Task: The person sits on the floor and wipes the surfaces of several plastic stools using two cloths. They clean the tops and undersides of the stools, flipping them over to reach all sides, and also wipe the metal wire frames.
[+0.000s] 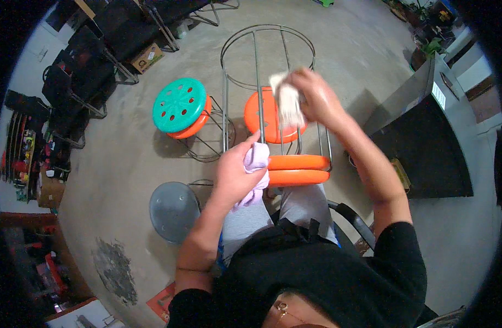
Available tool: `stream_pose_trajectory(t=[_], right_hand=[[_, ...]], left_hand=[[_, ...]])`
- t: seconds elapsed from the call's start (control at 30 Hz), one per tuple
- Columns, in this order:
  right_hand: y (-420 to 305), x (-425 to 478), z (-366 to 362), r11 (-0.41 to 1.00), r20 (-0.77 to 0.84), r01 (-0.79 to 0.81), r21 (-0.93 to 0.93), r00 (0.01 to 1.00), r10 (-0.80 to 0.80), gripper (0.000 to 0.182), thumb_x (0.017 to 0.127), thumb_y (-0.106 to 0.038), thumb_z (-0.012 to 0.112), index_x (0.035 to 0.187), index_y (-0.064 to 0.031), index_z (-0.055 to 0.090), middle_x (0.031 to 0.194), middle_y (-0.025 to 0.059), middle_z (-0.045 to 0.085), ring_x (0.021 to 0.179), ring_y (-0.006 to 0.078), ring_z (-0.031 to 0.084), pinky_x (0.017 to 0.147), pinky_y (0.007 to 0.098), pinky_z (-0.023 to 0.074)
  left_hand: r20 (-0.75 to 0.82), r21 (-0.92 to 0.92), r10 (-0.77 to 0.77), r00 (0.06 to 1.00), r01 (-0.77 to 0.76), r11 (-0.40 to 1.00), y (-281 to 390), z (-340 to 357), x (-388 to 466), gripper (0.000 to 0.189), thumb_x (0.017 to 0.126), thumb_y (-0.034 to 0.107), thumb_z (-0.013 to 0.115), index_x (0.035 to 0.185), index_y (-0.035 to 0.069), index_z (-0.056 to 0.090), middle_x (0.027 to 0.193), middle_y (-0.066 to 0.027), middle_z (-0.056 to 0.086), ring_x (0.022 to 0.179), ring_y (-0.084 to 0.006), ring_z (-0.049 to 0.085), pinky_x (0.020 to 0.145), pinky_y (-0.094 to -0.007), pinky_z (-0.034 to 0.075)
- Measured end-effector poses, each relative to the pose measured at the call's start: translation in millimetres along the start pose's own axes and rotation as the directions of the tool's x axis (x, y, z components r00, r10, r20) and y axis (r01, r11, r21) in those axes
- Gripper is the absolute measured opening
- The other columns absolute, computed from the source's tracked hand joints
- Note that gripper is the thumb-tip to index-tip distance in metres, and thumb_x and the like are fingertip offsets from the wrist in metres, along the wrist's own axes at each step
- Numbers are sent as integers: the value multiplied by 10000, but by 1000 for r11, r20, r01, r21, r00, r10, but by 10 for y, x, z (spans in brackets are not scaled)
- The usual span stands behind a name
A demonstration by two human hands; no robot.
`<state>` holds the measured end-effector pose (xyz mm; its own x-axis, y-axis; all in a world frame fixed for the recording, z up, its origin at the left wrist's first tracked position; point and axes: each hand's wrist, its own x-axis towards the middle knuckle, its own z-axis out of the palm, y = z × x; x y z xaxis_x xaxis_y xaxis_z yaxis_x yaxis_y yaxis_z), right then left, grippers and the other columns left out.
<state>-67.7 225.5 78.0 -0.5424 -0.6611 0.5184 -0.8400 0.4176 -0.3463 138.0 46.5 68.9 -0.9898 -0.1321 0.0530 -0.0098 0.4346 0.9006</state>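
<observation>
Two round orange stool seats (299, 170), pressed flat together, stand on edge against my knees. Their metal leg frame (256, 53) stretches away from me to rings at the far end. My left hand (234, 170) grips a lilac cloth (257, 158) at the near left of the frame, beside the seats. Higher up on the right, my right hand (316, 96) holds a folded whitish cloth (290, 104) over the metal legs. That hand and cloth are blurred, and I cannot tell whether the cloth touches a leg.
An orange stool (253, 117) stands on the floor beyond the frame. To the left are a teal-topped stool (179, 104) stacked on an orange one and a grey stool (174, 211). A dark desk (423, 156) is on the right. Black chairs (123, 33) line the far left, near a cardboard box (147, 58).
</observation>
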Motion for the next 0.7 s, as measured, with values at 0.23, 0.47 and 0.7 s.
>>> stream_pose_trajectory(t=[0.23,0.47,0.7], right_hand=[[577,1447,580,948,-90,-236,-215,971,221,432,774,-72,609,1202,-127,633,1196,152,583,1079,389,590,915,445,511],[-49,737,654,999,131,-19,-48,991,25,400,767,-86,668,1166,-81,638,1207,204,558,1054,405,624,893,449,536],[-724,-453,-114,908,56,134,397,984,-170,391,813,-27,660,1201,-67,636,1175,146,602,1109,317,605,954,369,488]], left_hand=[[-9,30,51,999,-51,998,-78,-10,5,635,789,54,754,1390,52,549,930,-78,713,859,-114,663,822,-293,523],[-13,-46,-16,1000,15,999,-104,-49,-58,574,817,55,739,1360,2,560,911,-64,724,826,-96,664,808,-290,534],[65,-238,-193,979,204,950,-86,-243,-164,468,791,3,679,1253,-21,609,1116,-115,705,979,-151,661,880,-329,533]])
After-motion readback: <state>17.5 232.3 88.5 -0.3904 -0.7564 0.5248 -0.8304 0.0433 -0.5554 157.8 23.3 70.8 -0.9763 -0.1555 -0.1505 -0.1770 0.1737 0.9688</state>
